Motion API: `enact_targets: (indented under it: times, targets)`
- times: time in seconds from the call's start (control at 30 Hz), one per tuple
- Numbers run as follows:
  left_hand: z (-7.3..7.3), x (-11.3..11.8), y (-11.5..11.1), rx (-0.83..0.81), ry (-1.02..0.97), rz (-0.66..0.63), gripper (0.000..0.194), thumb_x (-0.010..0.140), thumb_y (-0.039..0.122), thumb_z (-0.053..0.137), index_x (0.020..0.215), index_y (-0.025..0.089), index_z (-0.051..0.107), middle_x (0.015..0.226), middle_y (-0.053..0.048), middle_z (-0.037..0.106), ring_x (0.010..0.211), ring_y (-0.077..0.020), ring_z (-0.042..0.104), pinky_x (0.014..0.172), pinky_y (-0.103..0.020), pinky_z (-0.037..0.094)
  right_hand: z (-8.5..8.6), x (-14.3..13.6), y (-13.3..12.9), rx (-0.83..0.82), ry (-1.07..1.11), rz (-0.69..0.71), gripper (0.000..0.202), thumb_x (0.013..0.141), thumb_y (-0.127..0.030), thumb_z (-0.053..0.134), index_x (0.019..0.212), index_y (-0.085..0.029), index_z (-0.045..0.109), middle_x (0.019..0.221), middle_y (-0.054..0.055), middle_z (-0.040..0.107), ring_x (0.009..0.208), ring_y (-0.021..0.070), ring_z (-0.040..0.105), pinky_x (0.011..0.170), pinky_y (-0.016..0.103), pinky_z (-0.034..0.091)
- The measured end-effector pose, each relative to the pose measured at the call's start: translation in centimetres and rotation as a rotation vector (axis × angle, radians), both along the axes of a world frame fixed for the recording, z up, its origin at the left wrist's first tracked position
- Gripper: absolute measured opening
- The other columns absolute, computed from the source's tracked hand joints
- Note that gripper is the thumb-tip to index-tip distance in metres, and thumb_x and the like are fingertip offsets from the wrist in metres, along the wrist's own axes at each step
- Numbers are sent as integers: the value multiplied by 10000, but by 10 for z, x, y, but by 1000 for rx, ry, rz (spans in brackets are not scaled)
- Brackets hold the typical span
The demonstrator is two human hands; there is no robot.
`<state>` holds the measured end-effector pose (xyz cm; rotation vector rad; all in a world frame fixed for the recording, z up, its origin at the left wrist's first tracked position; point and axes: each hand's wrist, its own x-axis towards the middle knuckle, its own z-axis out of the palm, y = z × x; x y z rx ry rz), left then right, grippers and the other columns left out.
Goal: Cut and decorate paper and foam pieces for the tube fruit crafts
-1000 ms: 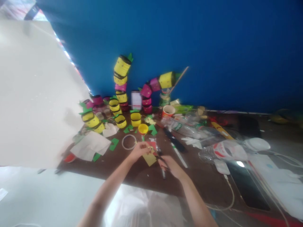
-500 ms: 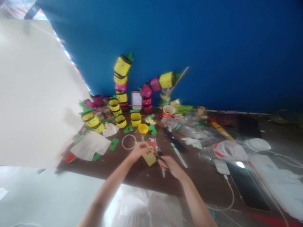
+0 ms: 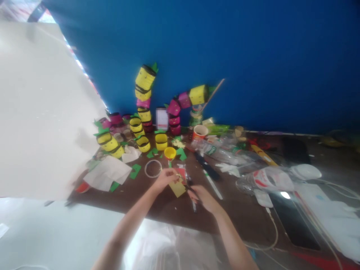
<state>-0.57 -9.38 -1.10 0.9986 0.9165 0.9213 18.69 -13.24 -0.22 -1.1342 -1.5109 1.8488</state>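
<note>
left hand (image 3: 166, 179) pinching yellow paper (image 3: 177, 187), right hand (image 3: 200, 198) closed around dark-handled scissors (image 3: 192, 188), red paper (image 3: 181, 173) just beyond, clear tape roll (image 3: 153, 168) near left hand

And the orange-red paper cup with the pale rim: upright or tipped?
Upright: the orange-red paper cup shows its round mouth on top, its coloured side below.

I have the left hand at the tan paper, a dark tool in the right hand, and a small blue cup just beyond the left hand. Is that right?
Only the cup's colour is wrong: the head view shows a small yellow cup just beyond the left hand. The tan paper and the dark tool in the right hand are as you say.
</note>
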Motion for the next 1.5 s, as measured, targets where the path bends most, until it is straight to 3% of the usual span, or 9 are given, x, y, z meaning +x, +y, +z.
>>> enact_targets:
  times: [0.3, 1.27, 1.5]
  targets:
    - [-3, -1, 0, -2, 16, 14, 255, 616, 326, 707, 623, 113, 567, 607, -19, 598, 512, -79, 512, 531, -201, 390, -5, 0, 0, 2, 16, -12, 505, 764, -597, 456, 498, -182, 349, 448, -58, 368, 427, 68, 326, 448, 227, 213]
    - [-5, 5, -2, 4, 64, 69, 277, 624, 365, 708, 603, 104, 619, 524, -10, 573, 467, -73, 477, 496, -200, 354, -8, 0, -2, 25, -14, -73, 465, 783, -537, 490, 511, -170, 405, 460, -51, 390, 444, 77, 351, 471, 224, 261]
    - [-14, 6, 0, 2, 64, 105, 266, 633, 355, 699, 639, 102, 617, 597, -22, 603, 489, -68, 493, 509, -190, 378, -9, 0, -2, 21, -22, -76, 468, 767, -553, 506, 515, -169, 415, 459, -54, 388, 441, 75, 351, 465, 226, 268]
